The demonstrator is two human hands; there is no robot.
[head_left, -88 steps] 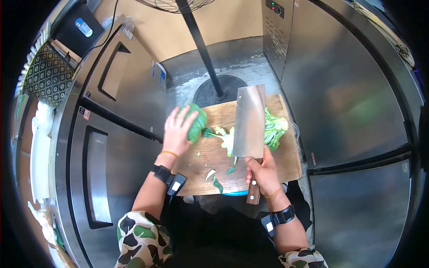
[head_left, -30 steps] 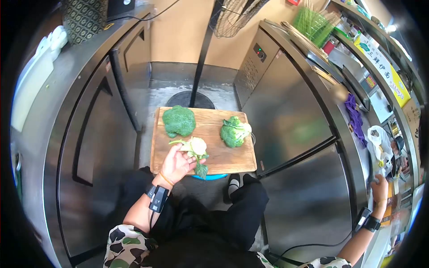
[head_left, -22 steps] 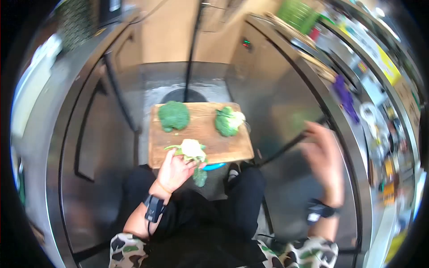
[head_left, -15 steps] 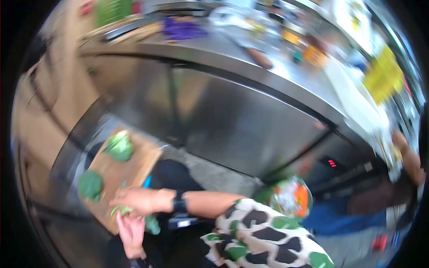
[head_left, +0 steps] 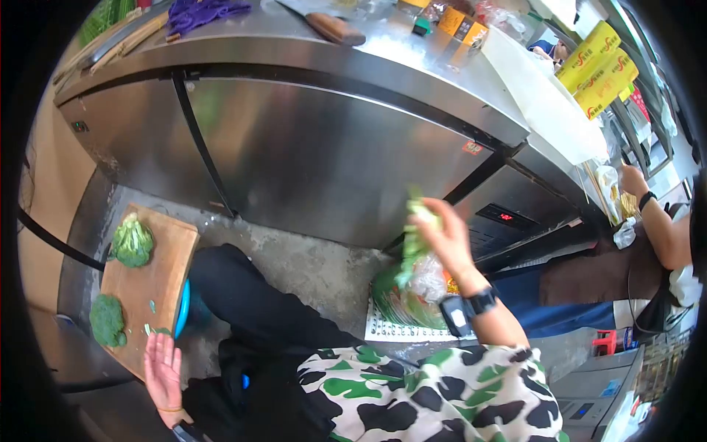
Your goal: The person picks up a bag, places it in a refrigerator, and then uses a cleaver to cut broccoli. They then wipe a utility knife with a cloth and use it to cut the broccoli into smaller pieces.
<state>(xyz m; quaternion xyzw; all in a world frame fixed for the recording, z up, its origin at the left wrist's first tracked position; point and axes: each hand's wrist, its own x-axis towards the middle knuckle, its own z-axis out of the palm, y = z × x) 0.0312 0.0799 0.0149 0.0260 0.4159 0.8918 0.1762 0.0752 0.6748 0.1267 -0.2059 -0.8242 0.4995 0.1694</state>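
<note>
My right hand is closed on a pale green leafy vegetable stalk, smeared by motion, above a rounded container holding green scraps and clear plastic. My left hand is open, palm up and fingers stretched, at the near right edge of a wooden cutting board. On the board lie two broccoli heads: one shows its cut pale stems, the other its dark green crown. Small green bits lie close to my left fingertips.
A blue basin shows beneath the board's right side. Ahead stands a steel counter bearing a wooden-handled knife and a purple cloth. At the right, another person's arm reaches to the counter. A red stool stands behind.
My right hand has swung from the board to above the container at the right, carrying the green stalk. My left hand has let go and opened beside the board. The view has shifted right.
</note>
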